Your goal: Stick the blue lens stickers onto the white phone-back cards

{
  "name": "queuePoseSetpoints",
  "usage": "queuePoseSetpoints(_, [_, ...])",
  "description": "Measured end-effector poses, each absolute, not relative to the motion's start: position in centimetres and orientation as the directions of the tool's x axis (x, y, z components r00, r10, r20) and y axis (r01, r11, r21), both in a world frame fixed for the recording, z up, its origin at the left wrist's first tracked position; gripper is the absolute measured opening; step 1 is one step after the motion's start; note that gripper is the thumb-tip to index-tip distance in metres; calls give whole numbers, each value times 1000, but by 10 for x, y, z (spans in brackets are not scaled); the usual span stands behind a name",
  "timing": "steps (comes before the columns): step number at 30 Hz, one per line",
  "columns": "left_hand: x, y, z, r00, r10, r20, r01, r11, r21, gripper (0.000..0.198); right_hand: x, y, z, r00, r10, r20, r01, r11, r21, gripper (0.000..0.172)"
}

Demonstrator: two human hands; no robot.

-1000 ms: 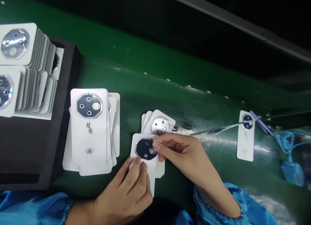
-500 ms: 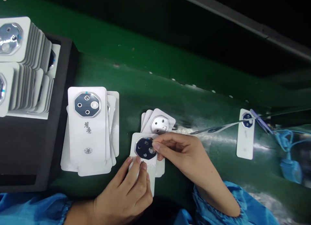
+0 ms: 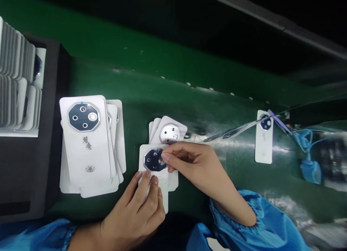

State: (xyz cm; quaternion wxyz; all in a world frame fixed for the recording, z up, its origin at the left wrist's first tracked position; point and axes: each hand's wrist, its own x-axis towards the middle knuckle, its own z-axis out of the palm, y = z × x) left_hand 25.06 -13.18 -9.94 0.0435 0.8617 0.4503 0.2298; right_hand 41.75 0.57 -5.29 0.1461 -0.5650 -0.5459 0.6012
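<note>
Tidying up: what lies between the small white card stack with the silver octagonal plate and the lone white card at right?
Head view: a long, thin translucent film strip over the green mat.

place: factory assembly line — green workbench (image 3: 151, 99) | black foam tray (image 3: 55, 135) | blue smock sleeve (image 3: 238, 215) | stacked carded lens plates (image 3: 85, 146)

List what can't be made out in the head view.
- Lower part of the white card: hidden by the left hand.
- Right edge of the octagonal camera lens plate: covered by the right hand.
- Stacked cards at far left: cut off by the picture's edge.
- Blue cord at right: too blurred to trace.
</note>
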Motion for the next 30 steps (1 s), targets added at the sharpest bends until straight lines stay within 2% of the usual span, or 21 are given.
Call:
queuePoseSetpoints(11, [249,-131,-100,517,793,324,735,-605,307,27,415,1,-52,-307,827,-472,464,-302,-832,8])
queuePoseSetpoints(15, [249,-130,-99,504,801,323,735,-594,327,26,412,-1,-52,-301,874,-381,525,-182,-832,9])
queuePoseSetpoints(18, [251,-130,-99,517,796,315,718,-603,346,29,408,-5,-54,-320,919,-231,580,-2,-814,11])
queuePoseSetpoints(20, [251,-131,-99,526,793,307,712,-608,351,33,407,-10,-57,-351,934,-69,655,192,-731,14])
queuePoseSetpoints(22, [250,-131,-98,535,792,293,711,-610,350,35,405,-16,-60,-436,896,80,735,406,-544,19])
queuePoseSetpoints(25, [248,-131,-98,547,793,266,710,-609,354,36,405,-21,-63,-580,804,127,761,591,-266,21])
queuePoseSetpoints(28, [246,-131,-96,563,790,244,707,-613,354,38,408,-21,-63,-564,818,111,804,575,-152,14])
queuePoseSetpoints(29, [246,-131,-96,568,788,240,705,-615,352,39,409,-20,-64,-526,843,108,834,537,-130,17])
queuePoseSetpoints(30, [246,-131,-96,571,787,235,705,-616,351,39,411,-19,-65,-485,868,103,861,495,-115,28])
